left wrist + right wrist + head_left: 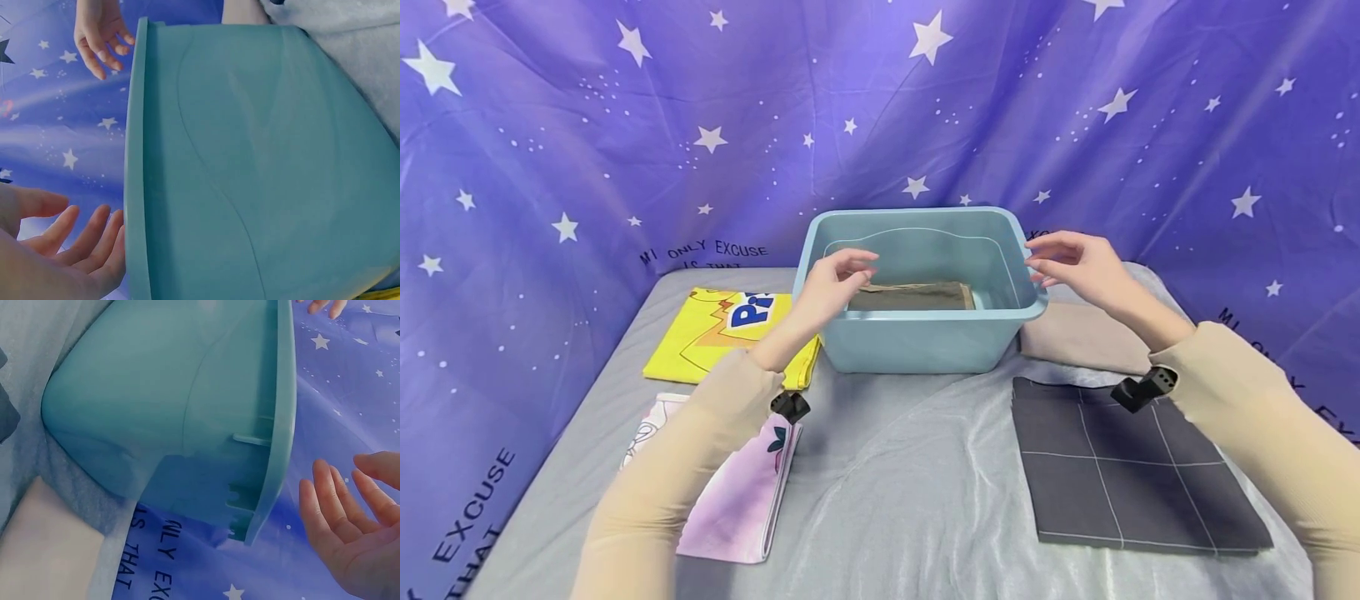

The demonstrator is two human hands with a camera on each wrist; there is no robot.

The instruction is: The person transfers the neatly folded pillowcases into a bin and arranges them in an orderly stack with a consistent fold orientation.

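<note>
A blue-green plastic bin (917, 342) stands on the grey cloth, with folded brown cloth (917, 297) lying inside it. My left hand (838, 283) hovers at the bin's left side, its fingers loosely bent and holding nothing. In the left wrist view, the left fingertips are right at the bin's rim (135, 162). Beside the bin's right rim, my right hand (1075, 260) is raised with relaxed fingers and nothing in it. The right wrist view shows the right hand (356, 531) apart from the rim, palm and fingers spread.
Left of the bin lie a folded yellow cloth (700, 333) with printed lettering and a folded pink-purple cloth (737, 508). At the right are a folded beige cloth (1075, 337) and a dark grey checked cloth (1120, 475). A purple star-print curtain (850, 83) hangs behind.
</note>
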